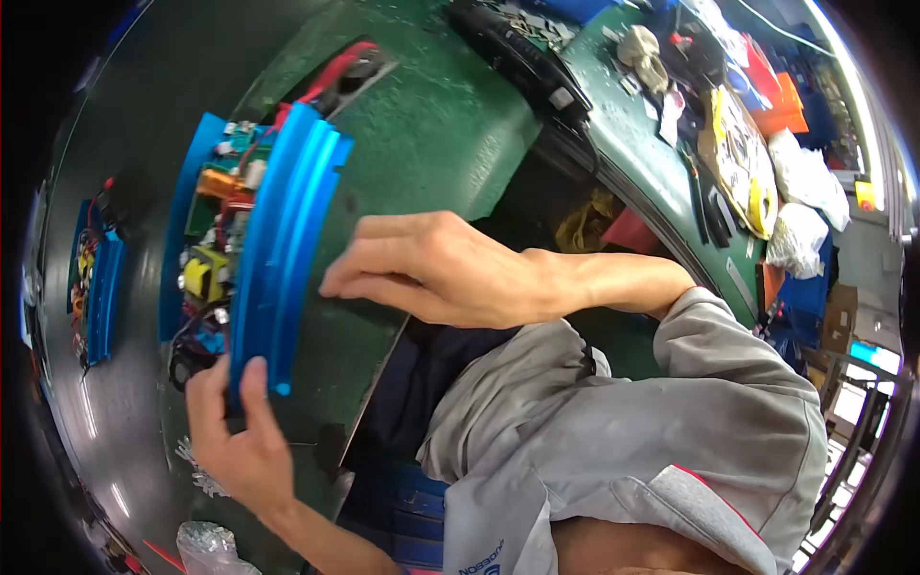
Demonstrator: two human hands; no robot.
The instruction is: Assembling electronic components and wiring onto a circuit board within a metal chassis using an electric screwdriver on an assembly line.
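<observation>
My left hand grips the lower end of a blue metal housing, thumb on the ribbed outer wall and fingers at its end. Inside the housing sits a circuit board with a yellow transformer, an orange part and several wires. Just right of the ribbed wall, my right hand is apart from the housing with its fingertips pinched together. Whatever may be between those fingertips is too small or hidden to make out.
A similar blue housing with a board rests on the dark belt at far left. Beyond the held housing lies a blurred red and black object on the green bench. A clear plastic bag lies near the lower edge.
</observation>
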